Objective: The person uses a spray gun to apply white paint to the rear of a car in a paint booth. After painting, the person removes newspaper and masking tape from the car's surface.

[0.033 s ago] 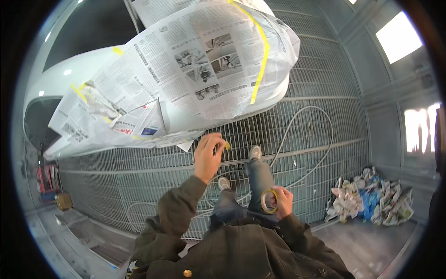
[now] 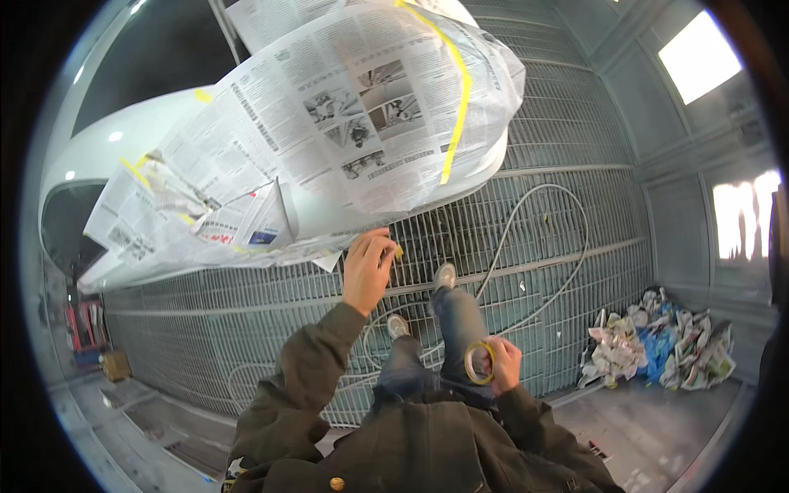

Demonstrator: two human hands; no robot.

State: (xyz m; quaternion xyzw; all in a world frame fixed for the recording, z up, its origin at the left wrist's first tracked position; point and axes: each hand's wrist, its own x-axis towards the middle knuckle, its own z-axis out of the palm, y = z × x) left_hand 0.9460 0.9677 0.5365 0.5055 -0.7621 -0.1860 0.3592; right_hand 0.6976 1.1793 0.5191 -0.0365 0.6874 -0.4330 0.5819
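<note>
My left hand (image 2: pixel 366 269) is raised in front of me near the lower edge of a white car body (image 2: pixel 316 212), its fingers pinched on a short strip of yellow tape (image 2: pixel 399 252). Closer to my waist, my right hand (image 2: pixel 505 363) grips a roll of yellow masking tape (image 2: pixel 469 364) by its ring. Newspaper sheets (image 2: pixel 304 123) cover much of the car body. A long band of yellow tape (image 2: pixel 466 90) runs along their right part, and smaller tape pieces (image 2: pixel 136 171) show at the left. One sheet (image 2: pixel 246 220) is folded near the bottom.
Under my feet lies a metal grating floor (image 2: pixel 271 329). A pale hose (image 2: pixel 585 230) loops across it to the right. Crumpled paper and blue plastic (image 2: pixel 657 349) are heaped by the right wall. A cardboard box (image 2: pixel 116 365) and a red rack (image 2: pixel 85 327) stand at the far left.
My left hand has shifted very slightly, still pinching the tape strip. My right hand and the tape roll sit a little lower and farther right in view.
</note>
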